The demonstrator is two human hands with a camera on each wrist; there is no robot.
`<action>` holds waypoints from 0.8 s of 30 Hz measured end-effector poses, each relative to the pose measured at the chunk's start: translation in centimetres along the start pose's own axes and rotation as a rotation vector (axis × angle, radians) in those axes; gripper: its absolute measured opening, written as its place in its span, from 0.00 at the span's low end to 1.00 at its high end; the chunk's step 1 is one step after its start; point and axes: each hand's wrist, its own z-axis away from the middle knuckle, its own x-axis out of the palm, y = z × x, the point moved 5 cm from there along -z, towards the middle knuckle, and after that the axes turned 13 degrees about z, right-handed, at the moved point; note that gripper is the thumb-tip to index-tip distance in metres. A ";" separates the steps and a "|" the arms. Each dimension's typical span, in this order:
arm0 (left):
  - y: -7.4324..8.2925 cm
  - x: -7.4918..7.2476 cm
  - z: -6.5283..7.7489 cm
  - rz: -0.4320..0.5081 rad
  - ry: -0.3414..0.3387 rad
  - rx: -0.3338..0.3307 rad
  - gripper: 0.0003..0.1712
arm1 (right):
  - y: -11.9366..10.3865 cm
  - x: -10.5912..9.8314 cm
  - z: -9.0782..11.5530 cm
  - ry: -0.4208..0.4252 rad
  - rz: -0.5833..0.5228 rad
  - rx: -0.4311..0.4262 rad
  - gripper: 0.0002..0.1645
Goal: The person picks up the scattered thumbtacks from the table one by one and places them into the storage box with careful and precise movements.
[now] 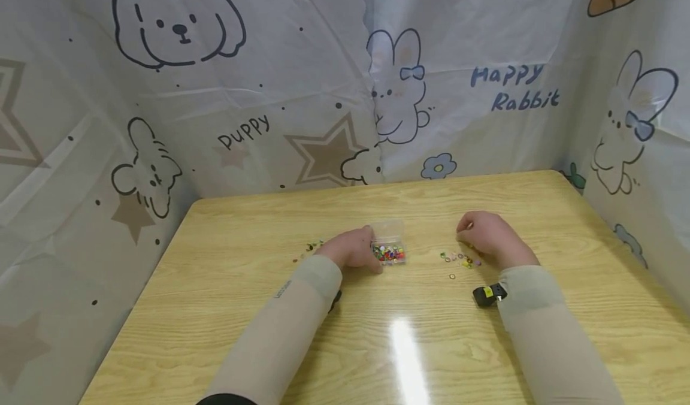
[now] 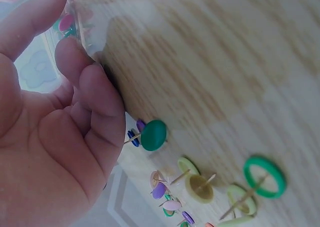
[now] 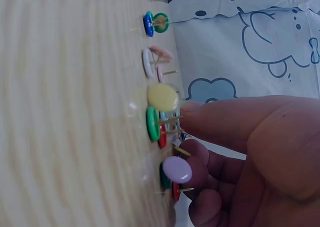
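A clear plastic box point(image 1: 399, 261) full of colourful thumbtacks stands mid-table, its transparent lid point(image 1: 388, 231) raised at the back. My left hand point(image 1: 353, 249) grips the box's left end, thumb at the front corner and fingers at the back. In the left wrist view, part of the box shows beyond the fingers. Reaching down over a loose group of thumbtacks point(image 1: 466, 262) at the right is my right hand point(image 1: 487, 234). In the right wrist view, its thumb and forefinger lie close beside a yellow thumbtack point(image 3: 163, 97) and a lilac one point(image 3: 177, 169); I cannot tell whether they pinch one.
More loose thumbtacks point(image 1: 311, 247) lie left of the box, partly behind the left hand; a green one point(image 2: 153, 135) lies nearest that hand. One thumbtack point(image 1: 452, 276) sits apart, toward the front. A printed curtain point(image 1: 302, 81) surrounds the wooden table point(image 1: 242, 231).
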 end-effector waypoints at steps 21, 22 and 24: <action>-0.3 0.1 0.2 0.002 0.008 0.021 0.35 | -8.5 1.0 0.3 0.115 0.100 -0.271 0.06; -0.3 0.0 0.2 0.001 0.009 0.025 0.35 | -9.5 1.3 0.4 0.121 0.106 -0.309 0.05; -0.1 0.0 0.2 -0.003 0.010 0.037 0.35 | -10.9 2.1 0.4 0.110 0.101 -0.354 0.06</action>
